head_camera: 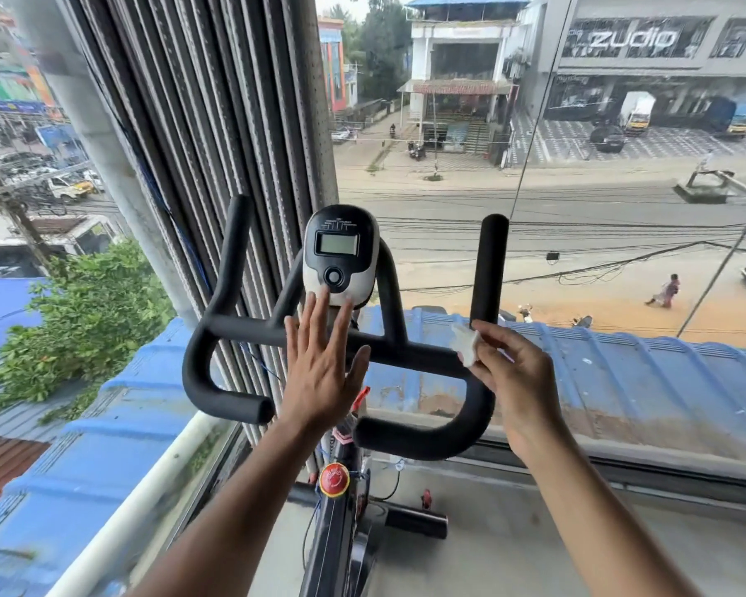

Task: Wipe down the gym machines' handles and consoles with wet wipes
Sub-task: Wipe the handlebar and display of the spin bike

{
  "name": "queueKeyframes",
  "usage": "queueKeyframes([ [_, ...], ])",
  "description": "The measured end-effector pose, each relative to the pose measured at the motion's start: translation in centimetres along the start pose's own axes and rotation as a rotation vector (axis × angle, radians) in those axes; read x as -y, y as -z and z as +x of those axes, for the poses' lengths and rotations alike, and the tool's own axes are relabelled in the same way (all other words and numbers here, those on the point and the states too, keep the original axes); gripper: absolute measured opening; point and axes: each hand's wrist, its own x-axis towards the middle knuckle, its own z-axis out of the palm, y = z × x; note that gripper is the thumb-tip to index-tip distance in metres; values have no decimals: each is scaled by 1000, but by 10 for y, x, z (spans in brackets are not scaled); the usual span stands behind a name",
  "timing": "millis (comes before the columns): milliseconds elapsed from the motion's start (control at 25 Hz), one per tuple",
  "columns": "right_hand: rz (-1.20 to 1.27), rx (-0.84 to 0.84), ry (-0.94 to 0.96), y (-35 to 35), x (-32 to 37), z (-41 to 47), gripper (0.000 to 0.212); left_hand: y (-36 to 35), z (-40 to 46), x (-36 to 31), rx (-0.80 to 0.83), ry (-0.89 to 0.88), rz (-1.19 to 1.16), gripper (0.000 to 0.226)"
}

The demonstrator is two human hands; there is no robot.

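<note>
Head view: "zudio" sign [633,38] outside.

Left hand [319,359] flat, fingertips touching console [341,252]; right hand [513,377] pinches wipe [465,344] against handlebar [405,357]

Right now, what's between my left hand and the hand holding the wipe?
In the head view, only the black foam crossbar spans the stretch between the left hand and the right hand pinching the wet wipe.
</note>
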Motion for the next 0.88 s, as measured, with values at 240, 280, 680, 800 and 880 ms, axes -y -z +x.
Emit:
queueKeyframes([
  [240, -4, -95, 148, 37, 19, 97, 21, -29, 22, -41, -67, 16, 67, 74],
  [280, 21, -90, 166, 33, 23, 118, 21, -32, 26, -44, -72, 36, 89, 75],
  [680, 384, 282, -148, 21, 8, 198, 28, -40, 28, -40, -46, 78, 248, 77],
  [800, 366, 338, -165, 29, -9, 191, 38, -42, 28, -42, -48, 69, 252, 76],
  [880, 358, 311, -175, 32, -17, 182, 40, -41, 28, -43, -37, 72, 258, 76],
])
